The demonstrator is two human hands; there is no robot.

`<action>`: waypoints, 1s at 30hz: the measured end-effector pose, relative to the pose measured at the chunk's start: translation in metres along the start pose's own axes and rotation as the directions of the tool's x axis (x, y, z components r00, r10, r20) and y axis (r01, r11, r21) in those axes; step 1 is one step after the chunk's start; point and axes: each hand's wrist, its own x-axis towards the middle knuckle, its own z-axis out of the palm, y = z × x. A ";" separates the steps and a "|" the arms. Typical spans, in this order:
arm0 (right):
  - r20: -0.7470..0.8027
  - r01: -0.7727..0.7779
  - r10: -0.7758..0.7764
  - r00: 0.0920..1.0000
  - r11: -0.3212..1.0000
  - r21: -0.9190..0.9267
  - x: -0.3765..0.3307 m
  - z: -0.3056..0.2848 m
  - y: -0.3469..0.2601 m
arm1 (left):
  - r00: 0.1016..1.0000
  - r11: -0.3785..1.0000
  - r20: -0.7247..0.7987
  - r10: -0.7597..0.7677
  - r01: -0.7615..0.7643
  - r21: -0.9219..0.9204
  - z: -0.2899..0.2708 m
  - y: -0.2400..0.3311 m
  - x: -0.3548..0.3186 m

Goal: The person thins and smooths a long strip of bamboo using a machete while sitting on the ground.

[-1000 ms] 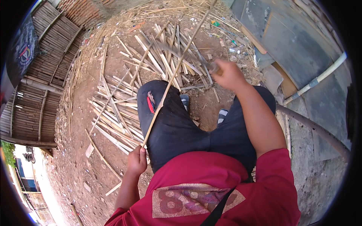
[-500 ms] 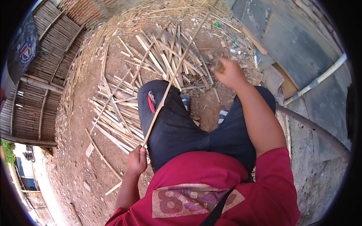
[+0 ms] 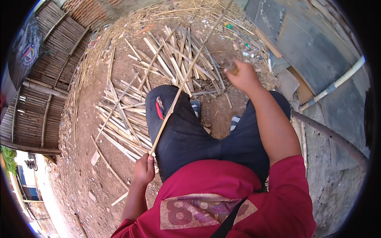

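Observation:
My left hand (image 3: 144,168) is closed around the lower end of a long, thin bamboo stick (image 3: 171,106). The stick slants up across my left thigh and over the split pieces beyond my knees. Above and beyond my right knee, my right hand (image 3: 243,76) is curled round a brownish object with a blunt, rounded end (image 3: 231,67). It resembles a wooden handle, but the rest is hidden by the fingers or blurred. My right hand is apart from the stick.
Piles of split bamboo strips (image 3: 119,115) lie beside my left leg and ahead of my feet (image 3: 235,122). Dark sheets (image 3: 313,51) and a pale pole (image 3: 335,84) stand at right. A woven bamboo wall (image 3: 55,51) rises at left. Small litter (image 3: 247,54) dots the ground.
My right hand has shifted very slightly, and the object's blunt end shows a little more clearly. My left hand and the bamboo stick have hardly moved.

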 end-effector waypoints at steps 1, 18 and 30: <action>0.105 0.105 -0.104 0.989 0.994 -0.009 -0.006 -0.002 -0.008 | 1.000 1.000 0.003 -0.008 0.008 -0.009 0.000 0.002 0.000; 0.203 0.195 -0.183 0.962 0.980 -0.038 -0.008 -0.006 -0.015 | 1.000 1.000 -0.005 -0.020 0.020 0.004 0.000 0.004 0.000; -0.097 -0.031 0.031 0.995 0.999 0.010 0.010 -0.001 0.011 | 0.999 0.999 -0.022 0.027 -0.027 0.038 0.002 -0.001 0.001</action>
